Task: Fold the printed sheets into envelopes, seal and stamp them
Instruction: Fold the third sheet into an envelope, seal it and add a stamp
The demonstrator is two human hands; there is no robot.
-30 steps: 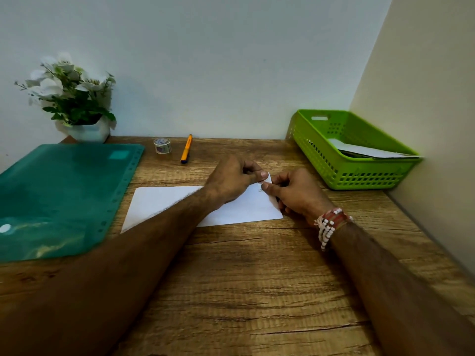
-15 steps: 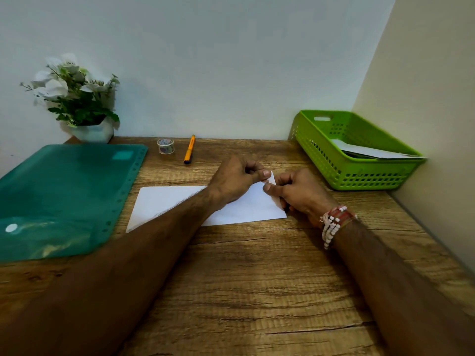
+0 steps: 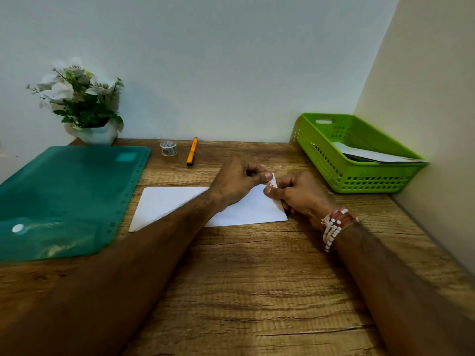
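Change: both hands have barely shifted and still pinch the same slip; the view has slid a touch.
Slip (image 3: 274,180): small and white, held just above the envelope's far right corner; too small to tell what it is.
Envelope (image 3: 174,204): flat on the table (image 3: 257,278), mid-desk, with the left forearm crossing over it.
Left hand (image 3: 236,181): knuckles up, thumb and forefinger clamped on the slip's left side.
Right hand (image 3: 300,196): thumb on top and fingers curled under, pinching the slip's right side; it sits at the envelope's right edge, with a bracelet (image 3: 334,224) at the wrist.
Open room: bare wood runs from the envelope's near edge towards the camera.
Left edge: the folder (image 3: 64,196) is just beside the envelope, with a narrow gap between.
Right edge: the basket (image 3: 359,176) is near the right hand, against the side wall, with papers (image 3: 372,155) inside.
Behind: the pen (image 3: 191,151) and tape (image 3: 168,148) lie apart from the envelope; the plant (image 3: 82,98) stands in the far left corner.
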